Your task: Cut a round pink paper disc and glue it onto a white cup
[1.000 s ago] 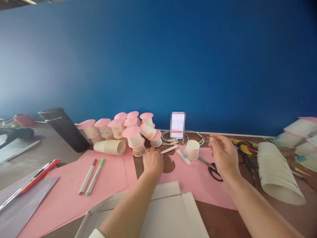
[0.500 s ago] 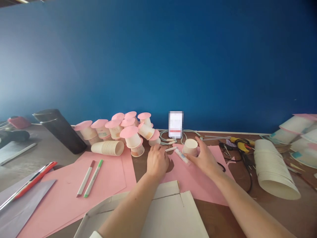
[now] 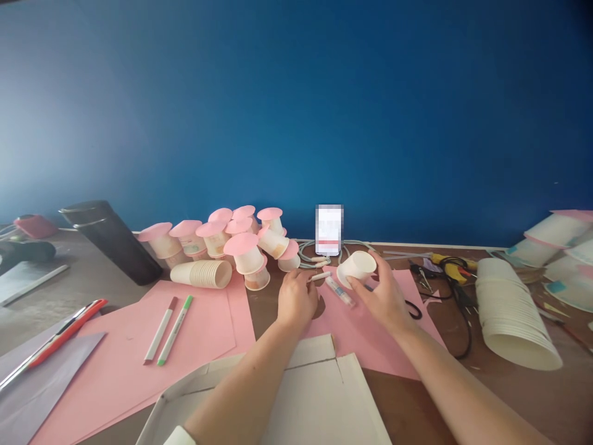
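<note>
1. At the bottom centre of the frame, a white cardboard piece [image 3: 324, 395] lies on the desk [image 3: 403, 408], partly under the left forearm.
2. Lower left, a brown-capped marker [image 3: 160, 330] and a green-capped marker [image 3: 175, 330] lie side by side on pink paper [image 3: 125, 371]; a red utility knife [image 3: 69, 334] lies further left.
3. Right of centre, a black scissor handle [image 3: 416, 310] shows beside the right wrist, on a pink sheet [image 3: 370, 346].
4. Near the centre, the left hand [image 3: 298, 298] rests low, its fingers curled at one end of a white pen [image 3: 320, 275]; whether they grip it, I cannot tell.
5. Just right of the pen, a clear tube [image 3: 340, 292] with a blue-marked label lies aslant.
6. The right hand [image 3: 386, 300] has thumb and fingers closed around a white paper cup [image 3: 357, 266], right of centre. The cup is tilted, its closed base towards the upper right; whether its rim touches the sheet is unclear.
7. Beyond, left of centre, pink-topped cups [image 3: 243, 246] cluster near the blue wall [image 3: 296, 111].
</note>
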Demonstrator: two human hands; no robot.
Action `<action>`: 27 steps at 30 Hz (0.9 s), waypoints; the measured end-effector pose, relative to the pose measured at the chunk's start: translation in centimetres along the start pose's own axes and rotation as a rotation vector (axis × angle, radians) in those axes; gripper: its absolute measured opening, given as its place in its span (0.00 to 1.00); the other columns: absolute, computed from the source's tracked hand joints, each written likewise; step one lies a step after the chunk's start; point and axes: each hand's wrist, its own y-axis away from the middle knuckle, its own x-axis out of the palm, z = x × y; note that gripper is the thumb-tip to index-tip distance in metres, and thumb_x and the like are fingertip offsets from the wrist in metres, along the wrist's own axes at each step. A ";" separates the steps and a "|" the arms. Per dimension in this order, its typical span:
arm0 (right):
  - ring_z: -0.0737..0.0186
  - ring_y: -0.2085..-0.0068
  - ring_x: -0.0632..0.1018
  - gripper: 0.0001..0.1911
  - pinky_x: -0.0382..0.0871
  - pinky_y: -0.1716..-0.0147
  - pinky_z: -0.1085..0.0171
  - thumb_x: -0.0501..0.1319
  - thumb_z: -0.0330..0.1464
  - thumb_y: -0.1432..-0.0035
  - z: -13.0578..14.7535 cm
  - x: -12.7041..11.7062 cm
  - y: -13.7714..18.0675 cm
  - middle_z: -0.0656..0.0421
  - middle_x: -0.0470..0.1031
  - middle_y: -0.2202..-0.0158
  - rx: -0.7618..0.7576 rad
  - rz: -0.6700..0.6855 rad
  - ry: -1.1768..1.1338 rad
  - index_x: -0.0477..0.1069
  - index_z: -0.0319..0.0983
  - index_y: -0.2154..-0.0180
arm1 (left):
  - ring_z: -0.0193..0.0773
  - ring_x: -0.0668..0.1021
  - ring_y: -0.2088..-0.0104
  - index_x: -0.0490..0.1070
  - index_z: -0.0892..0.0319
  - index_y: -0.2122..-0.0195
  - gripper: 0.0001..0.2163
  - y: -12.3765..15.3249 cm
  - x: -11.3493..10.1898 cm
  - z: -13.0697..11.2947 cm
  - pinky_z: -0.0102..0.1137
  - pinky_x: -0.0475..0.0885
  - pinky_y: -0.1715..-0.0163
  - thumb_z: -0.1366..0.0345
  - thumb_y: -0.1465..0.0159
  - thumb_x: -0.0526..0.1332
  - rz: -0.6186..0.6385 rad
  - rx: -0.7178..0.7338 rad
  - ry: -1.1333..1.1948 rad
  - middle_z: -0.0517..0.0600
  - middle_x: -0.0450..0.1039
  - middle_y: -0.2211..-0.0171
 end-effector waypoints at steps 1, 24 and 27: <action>0.46 0.43 0.69 0.40 0.69 0.49 0.51 0.63 0.46 0.46 0.5 -0.1 0.2 0.48 0.64 0.40 -0.016 -0.004 -0.052 0.53 0.42 0.37 | 0.43 0.73 0.57 0.75 0.57 0.57 0.14 -0.1 -0.1 0.0 0.36 0.69 0.55 0.73 0.40 0.54 -0.010 -0.021 0.012 0.53 0.74 0.61; 0.51 0.56 0.80 0.25 0.77 0.59 0.57 0.64 0.49 0.48 0.0 -0.4 -1.7 0.51 0.79 0.56 0.355 -0.066 -0.662 0.72 0.38 0.55 | 0.42 0.76 0.60 0.76 0.57 0.63 0.10 0.3 -1.4 -0.3 0.32 0.69 0.64 0.68 0.39 0.54 0.276 -0.073 -0.212 0.53 0.75 0.61; 0.52 0.57 0.81 0.25 0.78 0.59 0.57 0.64 0.49 0.47 -0.6 -0.2 -1.4 0.51 0.79 0.57 0.350 -0.082 -0.693 0.72 0.38 0.55 | 0.44 0.73 0.56 0.76 0.58 0.60 0.12 0.7 -0.9 -1.2 0.34 0.69 0.59 0.71 0.39 0.54 0.220 0.044 -0.242 0.54 0.74 0.61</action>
